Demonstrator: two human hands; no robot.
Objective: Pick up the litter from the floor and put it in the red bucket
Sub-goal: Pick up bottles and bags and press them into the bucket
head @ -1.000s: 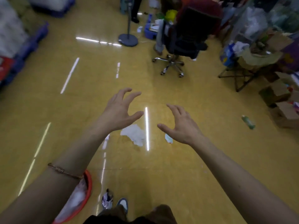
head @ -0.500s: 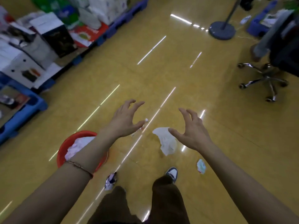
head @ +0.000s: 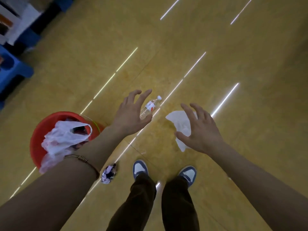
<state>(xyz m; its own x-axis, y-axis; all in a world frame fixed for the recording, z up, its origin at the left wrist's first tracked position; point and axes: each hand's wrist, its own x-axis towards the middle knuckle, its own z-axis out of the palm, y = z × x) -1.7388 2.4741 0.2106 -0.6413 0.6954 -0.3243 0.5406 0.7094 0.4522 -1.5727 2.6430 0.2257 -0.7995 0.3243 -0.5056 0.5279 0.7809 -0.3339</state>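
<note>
The red bucket [head: 39,130] stands on the yellow floor at the left, with a white plastic bag [head: 61,139] spilling over its rim. A clear plastic bottle [head: 150,106] with a red label lies on the floor just beyond my left hand [head: 131,114]. A white crumpled tissue [head: 180,124] lies partly under my right hand [head: 201,129]. A crumpled foil wrapper [head: 109,173] lies beside my left shoe. Both hands hover above the floor with fingers spread and loosely bent, holding nothing.
My two shoes [head: 165,170] and dark trousers fill the bottom middle. Blue pallets [head: 11,70] with boxes line the upper left edge. Bright light streaks run diagonally across the glossy floor.
The view has tilted down and turned left. The bucket, bottle and tissue now sit closer under my hands. Both feet stand side by side. My hands stay empty.
</note>
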